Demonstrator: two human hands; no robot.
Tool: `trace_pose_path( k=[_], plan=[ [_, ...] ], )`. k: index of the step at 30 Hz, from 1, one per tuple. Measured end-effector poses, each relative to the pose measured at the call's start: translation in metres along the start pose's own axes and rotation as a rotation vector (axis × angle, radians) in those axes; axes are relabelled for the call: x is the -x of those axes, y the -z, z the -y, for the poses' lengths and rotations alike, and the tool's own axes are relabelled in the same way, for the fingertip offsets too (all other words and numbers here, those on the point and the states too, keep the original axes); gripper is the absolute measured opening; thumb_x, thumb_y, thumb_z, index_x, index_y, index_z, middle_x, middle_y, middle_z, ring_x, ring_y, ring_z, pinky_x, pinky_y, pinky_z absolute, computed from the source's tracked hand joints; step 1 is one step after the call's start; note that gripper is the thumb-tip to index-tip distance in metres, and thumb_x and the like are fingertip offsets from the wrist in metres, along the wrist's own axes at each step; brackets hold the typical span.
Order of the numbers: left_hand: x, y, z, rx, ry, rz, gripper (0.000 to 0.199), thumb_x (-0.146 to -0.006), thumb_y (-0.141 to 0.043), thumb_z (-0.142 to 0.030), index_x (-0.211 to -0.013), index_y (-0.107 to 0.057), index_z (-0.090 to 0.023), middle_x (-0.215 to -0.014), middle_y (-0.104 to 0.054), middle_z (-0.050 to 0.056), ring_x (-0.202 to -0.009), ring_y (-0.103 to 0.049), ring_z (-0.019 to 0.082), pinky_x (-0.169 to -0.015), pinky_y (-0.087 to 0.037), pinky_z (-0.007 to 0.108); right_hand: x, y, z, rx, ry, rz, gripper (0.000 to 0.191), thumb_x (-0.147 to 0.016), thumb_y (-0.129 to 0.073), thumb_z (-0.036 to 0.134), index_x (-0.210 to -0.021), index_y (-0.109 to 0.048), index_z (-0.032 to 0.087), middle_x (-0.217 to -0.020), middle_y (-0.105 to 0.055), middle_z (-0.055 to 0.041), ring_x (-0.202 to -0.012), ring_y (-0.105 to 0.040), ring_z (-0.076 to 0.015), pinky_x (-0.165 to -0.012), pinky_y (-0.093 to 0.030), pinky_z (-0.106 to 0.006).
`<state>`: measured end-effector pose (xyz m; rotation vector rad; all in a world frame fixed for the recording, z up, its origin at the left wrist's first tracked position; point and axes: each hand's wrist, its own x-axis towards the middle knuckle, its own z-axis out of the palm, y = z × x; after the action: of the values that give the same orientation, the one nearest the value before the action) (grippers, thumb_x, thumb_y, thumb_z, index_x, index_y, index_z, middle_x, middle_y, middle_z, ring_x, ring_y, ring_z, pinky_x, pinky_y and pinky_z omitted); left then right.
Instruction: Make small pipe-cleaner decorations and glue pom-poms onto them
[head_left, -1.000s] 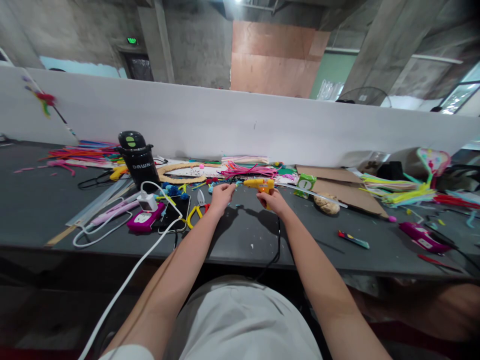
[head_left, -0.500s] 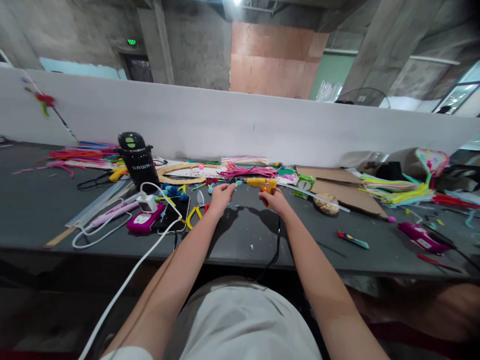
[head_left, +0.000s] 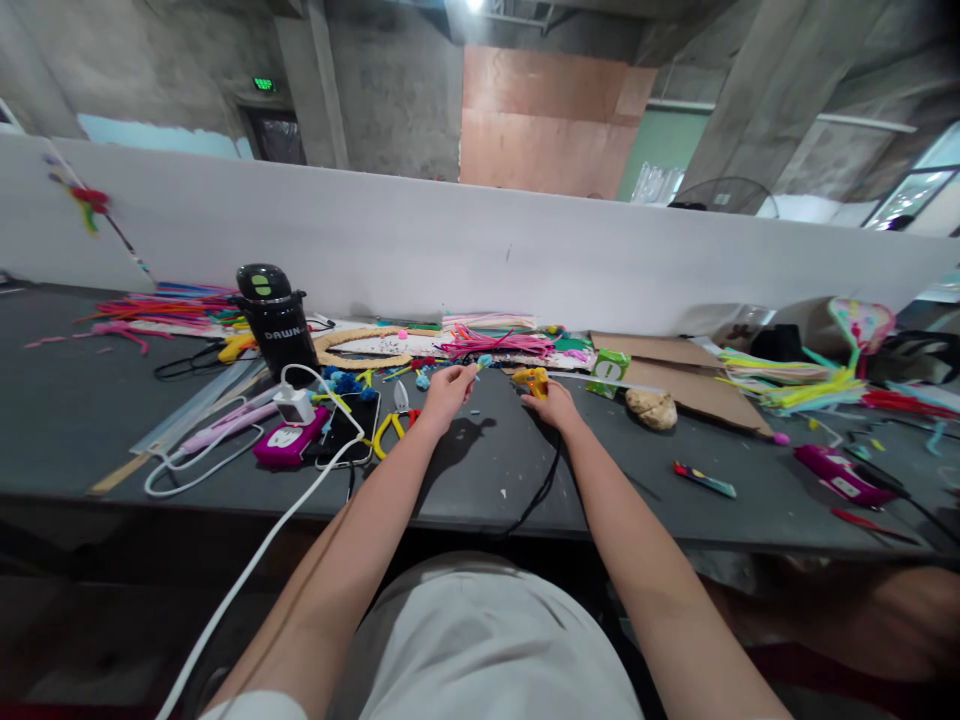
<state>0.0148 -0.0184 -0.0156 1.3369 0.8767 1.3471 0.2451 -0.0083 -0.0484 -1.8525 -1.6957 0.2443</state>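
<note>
Between its fingertips my left hand [head_left: 448, 392] pinches a small light-blue fuzzy piece [head_left: 484, 361], which looks like pipe cleaner. Its exact shape is too small to tell. My right hand [head_left: 555, 404] is wrapped around a yellow hot glue gun [head_left: 533, 381], its nozzle toward the left. A clear glue stick [head_left: 600, 380] runs out of the gun's back to the right, and a black cord [head_left: 546, 487] hangs below. The gun and the blue piece are apart. Left of my left hand lie pliers [head_left: 395, 420] with yellow and red handles.
A black bottle [head_left: 279, 325], a purple power strip [head_left: 289, 440] with a white charger, and a phone [head_left: 346, 440] stand at left. Pink pipe cleaners [head_left: 499, 343] lie behind my hands. Cardboard [head_left: 697, 385], a stone-like lump [head_left: 651, 409] and a utility knife [head_left: 705, 479] are at right.
The glue gun has drawn away from my left hand to the right and turned slightly. My left hand has shifted a little right with the blue piece, which shows more clearly.
</note>
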Motion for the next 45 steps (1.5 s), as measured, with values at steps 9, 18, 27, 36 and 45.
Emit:
trace_pose_path(
  k=[9,18,27,36,45],
  plan=[
    [0.001,0.0,0.002,-0.013,-0.009,0.01,0.044,-0.074,-0.064,-0.056,-0.063,-0.05,-0.016,-0.052,-0.043,-0.005,-0.044,-0.036,0.005,-0.043,-0.026,0.021,0.011,0.038,0.001,-0.132,-0.172,0.058,0.048,-0.058,-0.074,0.062,-0.057,-0.048,0.021,-0.049,-0.045,0.0012,-0.048,-0.042,-0.0132,-0.046,-0.028,-0.026],
    [0.003,-0.008,0.007,-0.006,-0.013,0.052,0.044,-0.073,-0.064,-0.057,-0.064,-0.051,-0.016,-0.051,-0.045,-0.004,-0.044,-0.038,0.006,-0.044,-0.03,0.021,0.034,0.021,0.054,-0.822,0.201,0.469,0.043,-0.068,-0.072,0.053,-0.092,-0.069,0.017,-0.075,-0.066,-0.0028,-0.055,-0.051,-0.0097,-0.052,-0.04,-0.024],
    [0.001,-0.011,0.015,-0.099,-0.032,0.091,0.042,-0.076,-0.061,-0.055,-0.066,-0.054,-0.015,-0.051,-0.046,-0.004,-0.045,-0.039,0.007,-0.045,-0.029,0.022,0.031,-0.009,0.064,-0.942,0.124,0.272,0.042,-0.065,-0.073,0.054,-0.081,-0.068,0.015,-0.066,-0.064,-0.002,-0.053,-0.052,-0.0104,-0.053,-0.043,-0.025],
    [0.003,-0.009,0.012,-0.155,-0.022,0.019,0.04,-0.073,-0.062,-0.053,-0.061,-0.054,-0.016,-0.049,-0.045,-0.005,-0.045,-0.039,0.007,-0.046,-0.032,0.022,0.029,-0.001,0.064,-0.879,0.136,0.165,0.04,-0.068,-0.067,0.055,-0.082,-0.065,0.018,-0.068,-0.062,-0.0015,-0.055,-0.053,-0.0111,-0.053,-0.043,-0.024],
    [0.003,-0.009,0.012,-0.148,0.014,0.022,0.035,-0.072,-0.063,-0.046,-0.06,-0.054,-0.015,-0.048,-0.045,-0.005,-0.044,-0.038,0.007,-0.045,-0.032,0.021,0.029,0.008,0.062,-0.76,0.211,0.044,0.038,-0.07,-0.065,0.056,-0.078,-0.064,0.019,-0.065,-0.058,-0.0009,-0.056,-0.052,-0.0132,-0.053,-0.042,-0.027]
  ],
)
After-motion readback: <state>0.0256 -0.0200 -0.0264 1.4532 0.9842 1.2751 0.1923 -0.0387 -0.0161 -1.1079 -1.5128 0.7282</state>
